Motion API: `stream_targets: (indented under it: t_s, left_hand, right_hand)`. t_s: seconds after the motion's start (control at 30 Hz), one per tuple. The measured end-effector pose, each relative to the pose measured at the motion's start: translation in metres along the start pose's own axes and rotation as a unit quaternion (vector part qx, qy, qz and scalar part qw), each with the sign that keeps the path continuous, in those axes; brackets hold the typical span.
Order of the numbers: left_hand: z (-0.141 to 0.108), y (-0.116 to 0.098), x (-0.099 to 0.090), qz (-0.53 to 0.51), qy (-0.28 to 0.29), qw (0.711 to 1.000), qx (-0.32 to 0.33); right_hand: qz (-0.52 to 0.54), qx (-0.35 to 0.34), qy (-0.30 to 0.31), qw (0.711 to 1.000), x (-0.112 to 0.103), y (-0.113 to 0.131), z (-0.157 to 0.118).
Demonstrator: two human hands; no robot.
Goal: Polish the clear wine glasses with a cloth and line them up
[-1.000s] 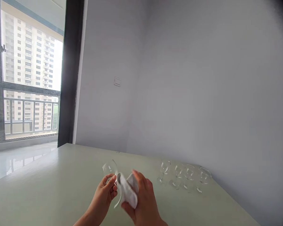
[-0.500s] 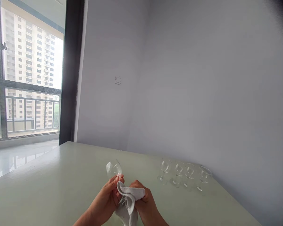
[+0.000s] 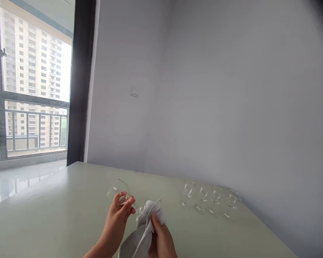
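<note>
A clear stemmed glass is tilted over the table, its bowl up to the left and its foot toward the cloth. My left hand grips it around the lower bowl and stem. Bunched in my right hand is a light grey cloth, whose upper folds touch the foot of the glass. The cloth hangs down to the bottom edge of the view and hides part of the foot and some fingers of my right hand.
Several clear stemmed glasses stand upright in a row at the right of the pale green table. Grey walls rise behind it. A window is at the left.
The glass has tipped further left with my left hand, and its foot now shows. My right hand has turned, bringing the cloth from the stem area to the foot.
</note>
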State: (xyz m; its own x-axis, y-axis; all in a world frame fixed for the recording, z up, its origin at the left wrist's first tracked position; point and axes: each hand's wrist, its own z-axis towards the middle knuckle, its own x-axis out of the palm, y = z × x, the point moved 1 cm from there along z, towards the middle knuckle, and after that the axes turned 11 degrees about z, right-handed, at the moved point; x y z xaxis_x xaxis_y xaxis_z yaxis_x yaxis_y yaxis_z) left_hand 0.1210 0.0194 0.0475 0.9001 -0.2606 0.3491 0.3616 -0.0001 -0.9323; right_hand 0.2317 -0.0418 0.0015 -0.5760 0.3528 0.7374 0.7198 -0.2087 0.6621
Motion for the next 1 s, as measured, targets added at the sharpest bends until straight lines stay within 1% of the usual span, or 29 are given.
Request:
stream_targets:
  t_s: [0.07,0.1,0.17,0.23,0.3,0.37,0.4,0.47,0.5,0.53,0.57,0.6,0.63,0.67,0.7,0.73,0.77,0.83,0.87,0.9,1.0]
  left_hand:
    - [-0.008,0.003,0.004,0.088,-0.004,0.995,0.044]
    - [-0.014,0.004,0.007,0.123,-0.002,0.990,0.063]
    - [-0.025,0.007,0.013,0.158,-0.004,0.983,0.093]
    - [-0.032,0.007,0.016,0.166,-0.011,0.981,0.100]
    - [-0.033,0.005,0.016,0.158,-0.020,0.983,0.090]
    - [-0.028,-0.001,0.012,0.162,-0.035,0.983,0.082]
    - [-0.025,-0.005,0.010,0.170,-0.048,0.980,0.088]
    - [-0.019,-0.013,0.005,0.199,-0.067,0.972,0.110]
    - [-0.016,-0.016,0.003,0.210,-0.073,0.967,0.121]
    - [-0.014,-0.019,0.001,0.217,-0.077,0.964,0.132]
    - [-0.012,-0.020,0.000,0.219,-0.080,0.962,0.141]
    - [-0.011,-0.019,-0.001,0.222,-0.080,0.961,0.147]
    - [-0.011,-0.017,-0.001,0.227,-0.077,0.959,0.149]
    - [-0.011,-0.014,-0.001,0.235,-0.076,0.958,0.148]
    - [-0.011,-0.009,0.000,0.244,-0.072,0.957,0.142]
    - [-0.013,-0.004,0.002,0.249,-0.066,0.957,0.135]
    - [-0.015,0.002,0.005,0.249,-0.058,0.958,0.130]
    - [-0.021,0.012,0.011,0.243,-0.034,0.962,0.117]
    - [-0.025,0.016,0.014,0.240,-0.020,0.964,0.110]
    - [-0.028,0.019,0.016,0.240,-0.004,0.965,0.103]
    - [-0.034,0.024,0.019,0.272,0.022,0.958,0.091]
  right_hand:
    - [0.016,0.001,0.016,1.000,0.000,-0.005,0.001]
    - [0.001,0.000,0.020,1.000,-0.001,-0.008,0.000]
    - [-0.053,-0.032,0.035,0.997,-0.003,-0.014,-0.001]
    - [-0.098,-0.058,0.041,0.993,-0.005,-0.019,-0.003]
    - [-0.128,-0.064,0.055,0.988,-0.006,-0.022,-0.006]
    - [-0.204,-0.030,0.074,0.976,-0.005,-0.023,-0.009]
    - [-0.266,-0.001,0.077,0.961,-0.005,-0.022,-0.010]
    - [-0.399,0.054,0.078,0.912,-0.005,-0.017,-0.009]
    - [-0.450,0.060,0.082,0.887,-0.007,-0.012,-0.006]
    - [-0.492,0.042,0.085,0.865,-0.008,-0.005,-0.004]
    - [-0.532,-0.001,0.078,0.843,-0.011,0.004,0.000]
    - [-0.571,-0.057,0.062,0.816,-0.013,0.013,0.003]
    - [-0.607,-0.116,0.040,0.785,-0.015,0.022,0.005]
    - [-0.634,-0.170,0.018,0.754,-0.015,0.031,0.007]
    - [-0.646,-0.214,0.011,0.732,-0.015,0.038,0.006]
    - [-0.644,-0.248,0.026,0.723,-0.013,0.044,0.004]
    - [-0.632,-0.270,0.062,0.723,-0.009,0.047,0.002]
    - [-0.612,-0.292,0.139,0.722,-0.001,0.045,-0.005]
    - [-0.612,-0.298,0.160,0.715,0.003,0.042,-0.008]
    - [-0.619,-0.304,0.166,0.705,0.006,0.037,-0.010]
    - [-0.657,-0.328,0.143,0.664,0.005,0.022,-0.008]
